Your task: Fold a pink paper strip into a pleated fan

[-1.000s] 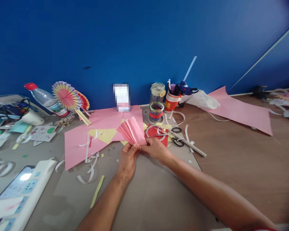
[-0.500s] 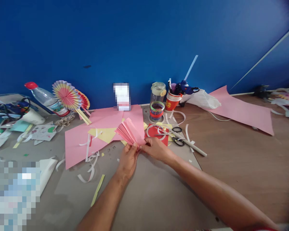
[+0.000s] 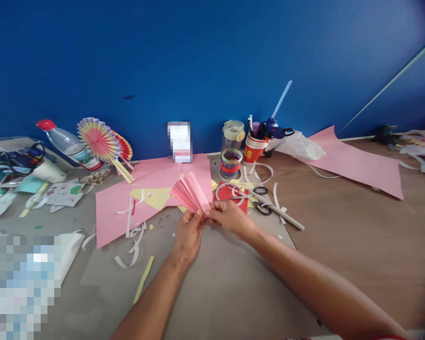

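A pleated pink paper (image 3: 190,192) is held above the grey table, its folds spread at the far end and gathered at the near end. My left hand (image 3: 190,231) pinches the gathered end from the left, thumb on top. From the right, my right hand (image 3: 230,217) grips the same end by its outer fold, thumb and fingers closed. Beyond it lie flat pink sheets (image 3: 118,212) and a yellow paper piece (image 3: 154,197). To the right of my hands are a red paper square (image 3: 230,191) and scissors (image 3: 262,199).
Finished paper fans (image 3: 97,141) lean beside a red-capped bottle (image 3: 71,146) at the back left. A clear jar with tape rolls (image 3: 231,156) and a red paper cup (image 3: 254,150) stand at the back. A pale rod (image 3: 286,217) lies right; paper strips (image 3: 136,248) are scattered left.
The right-hand panel of the pleated paper has narrowed into a folded strip, and more pleats show. My right hand has shifted slightly; the left stays nearly in place.
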Available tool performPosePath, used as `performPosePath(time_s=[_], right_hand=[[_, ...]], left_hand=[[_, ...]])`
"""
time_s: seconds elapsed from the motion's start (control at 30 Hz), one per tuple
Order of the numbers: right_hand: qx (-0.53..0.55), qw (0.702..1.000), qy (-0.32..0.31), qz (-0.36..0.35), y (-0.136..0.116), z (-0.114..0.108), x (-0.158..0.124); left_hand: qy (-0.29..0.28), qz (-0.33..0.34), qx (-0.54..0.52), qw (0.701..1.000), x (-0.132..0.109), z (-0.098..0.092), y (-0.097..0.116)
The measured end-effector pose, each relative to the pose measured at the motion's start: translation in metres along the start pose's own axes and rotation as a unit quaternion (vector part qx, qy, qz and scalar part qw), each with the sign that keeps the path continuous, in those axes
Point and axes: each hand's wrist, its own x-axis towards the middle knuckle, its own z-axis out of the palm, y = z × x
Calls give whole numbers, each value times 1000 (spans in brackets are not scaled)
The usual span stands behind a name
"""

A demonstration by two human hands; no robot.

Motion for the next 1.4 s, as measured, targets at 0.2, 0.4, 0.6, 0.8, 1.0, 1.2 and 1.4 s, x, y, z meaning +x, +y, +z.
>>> performPosePath(time_s=[0.2, 0.4, 0.6, 0.8, 1.0, 1.2, 1.4], right_hand=[[-24, 1000, 7, 4, 0, 0, 1], [-81, 997, 11, -18, -1, 0, 0], [-100, 994, 34, -14, -5, 2, -1], [-120, 992, 47, -14, -6, 2, -1], [-139, 987, 76, -32, -2, 8, 0], [-107, 993, 40, -44, 1, 6, 0], [-114, 993, -1, -35, 1, -1, 2]], left_hand=[[7, 1, 2, 1000, -1, 0, -1], [-1, -10, 10, 1000, -2, 0, 0], [6, -11, 1, 1000, -2, 1, 1], [11, -18, -8, 1000, -1, 0, 1], [39, -16, -18, 999, -2, 0, -1], [33, -20, -17, 999, -2, 1, -2], [14, -10, -22, 1000, -3, 3, -4]])
